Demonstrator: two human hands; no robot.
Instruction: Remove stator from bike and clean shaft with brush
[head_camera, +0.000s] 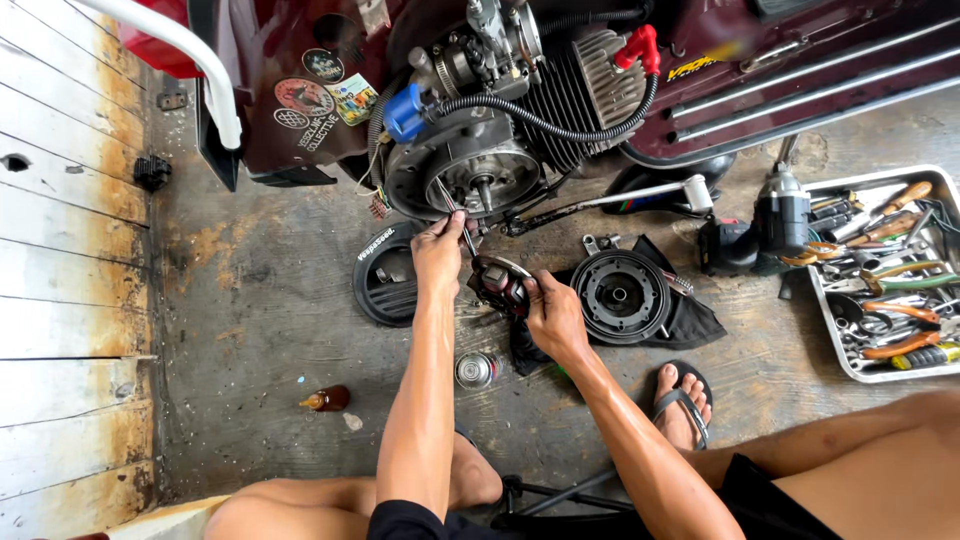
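Note:
My left hand (438, 252) grips a thin screwdriver (455, 212) whose shaft slants up toward the round grey engine cover (460, 170) of a dark red scooter (330, 90). My right hand (553, 315) holds a small round metal part with dark red inside (497, 280), just below the screwdriver's handle end. Both hands meet over the concrete floor in front of the engine.
A black flywheel (623, 295) lies on a dark cloth to the right, a black round cover (385, 275) to the left. A cordless drill (765, 225) and a tray of tools (880, 275) sit at far right. A spray can (477, 369) and small brown bottle (326, 399) stand on the floor. My sandalled foot (683, 400) rests nearby.

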